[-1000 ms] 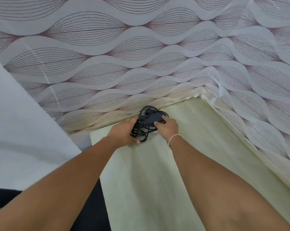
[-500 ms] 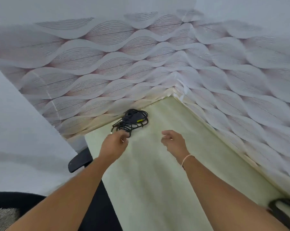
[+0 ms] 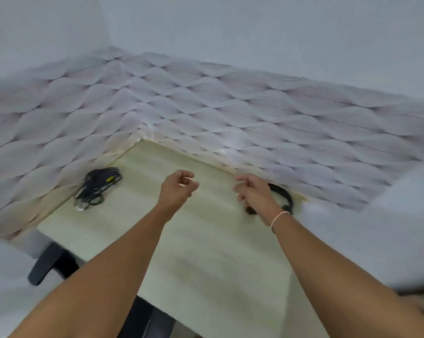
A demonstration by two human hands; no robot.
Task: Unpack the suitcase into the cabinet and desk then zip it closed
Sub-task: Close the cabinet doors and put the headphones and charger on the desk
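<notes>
A pale desk [image 3: 201, 259] fills the middle of the frame, set into a corner of wave-patterned wall [image 3: 206, 101]. At left centre a bundled black cable [image 3: 97, 187] lies on the desk near the wall. Both arms reach forward: the left hand [image 3: 178, 189] and right hand [image 3: 253, 193] hover with loosely curled fingers, holding nothing. A black curved object [image 3: 283, 195], blurred, lies behind the right hand. A dark chair armrest [image 3: 45, 264] shows lower left.

Patterned wallpaper [image 3: 206, 106] covers both walls; a black chair armrest [image 3: 45, 267] sits low left, outside both arms.
</notes>
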